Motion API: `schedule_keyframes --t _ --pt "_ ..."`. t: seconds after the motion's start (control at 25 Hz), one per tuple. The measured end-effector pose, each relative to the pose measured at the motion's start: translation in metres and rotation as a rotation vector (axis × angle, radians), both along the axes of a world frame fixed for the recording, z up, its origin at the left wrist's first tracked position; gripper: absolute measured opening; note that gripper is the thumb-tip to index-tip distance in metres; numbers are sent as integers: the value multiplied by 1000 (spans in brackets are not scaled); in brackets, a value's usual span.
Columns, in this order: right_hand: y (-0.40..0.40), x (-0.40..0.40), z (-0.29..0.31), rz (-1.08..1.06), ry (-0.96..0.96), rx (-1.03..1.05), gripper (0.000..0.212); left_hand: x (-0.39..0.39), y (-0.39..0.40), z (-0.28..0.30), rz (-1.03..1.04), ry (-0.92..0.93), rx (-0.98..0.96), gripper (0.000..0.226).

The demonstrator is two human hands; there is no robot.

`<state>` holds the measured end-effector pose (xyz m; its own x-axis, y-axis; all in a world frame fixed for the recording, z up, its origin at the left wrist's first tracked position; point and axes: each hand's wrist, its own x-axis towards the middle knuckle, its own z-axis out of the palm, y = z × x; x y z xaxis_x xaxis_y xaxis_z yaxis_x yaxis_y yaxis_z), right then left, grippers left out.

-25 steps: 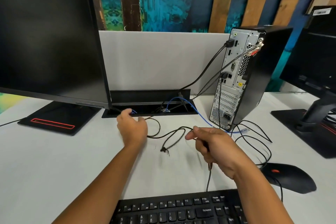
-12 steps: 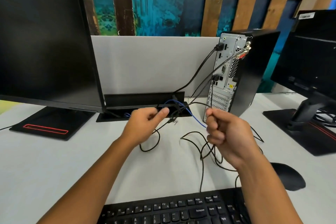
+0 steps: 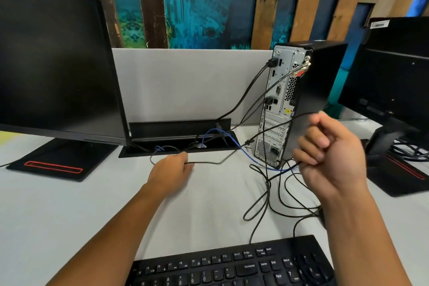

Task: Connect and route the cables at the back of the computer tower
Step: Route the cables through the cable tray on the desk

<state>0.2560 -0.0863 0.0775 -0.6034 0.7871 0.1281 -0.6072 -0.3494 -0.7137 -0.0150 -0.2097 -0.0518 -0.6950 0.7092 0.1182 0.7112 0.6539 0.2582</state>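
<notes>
Since half a second ago the right hand [image 3: 329, 160] has been lifted higher and drawn toward the computer tower [image 3: 299, 100], while the left hand [image 3: 170, 169] has been lowered to the desk [image 3: 69, 216] near the cable tray [image 3: 178, 139]. The thin black cable [image 3: 209, 162] between them, slack and looped before, is now pulled nearly straight. This is judged to mean that the cable is being untangled and its length taken up before it is plugged in.

The right grip is closed in a fist around a strand of the black cable, which emerges above and below the curled fingers. The left grip is closed on the same cable, pinched at the fingertips just in front of the tray.

The tower stands upright at the right rear of the desk, its perforated metal back panel turned toward the camera. Two black cables are already seated in its upper and middle ports. A blue network cable [image 3: 246, 153] runs out of the tray to the foot of the tower and looks unplugged. More black loops lie loose between the tower and the keyboard [image 3: 232, 264].
</notes>
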Motion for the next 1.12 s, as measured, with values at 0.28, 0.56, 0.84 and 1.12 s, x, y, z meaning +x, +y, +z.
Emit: schedule_keyframes --t 0.28,0.56,0.84,1.12 --pt "-9 -46 19 -10 -166 149 24 53 -9 88 -420 -249 340 71" --pt "-6 -114 70 251 -313 173 29 116 3 81 -692 -433 457 31" --pt "-9 -117 61 387 -480 240 32 101 5 71 -126 -319 948 52" --pt "-7 -114 46 540 -662 439 74 105 5 111 -289 -1032 1055 49"
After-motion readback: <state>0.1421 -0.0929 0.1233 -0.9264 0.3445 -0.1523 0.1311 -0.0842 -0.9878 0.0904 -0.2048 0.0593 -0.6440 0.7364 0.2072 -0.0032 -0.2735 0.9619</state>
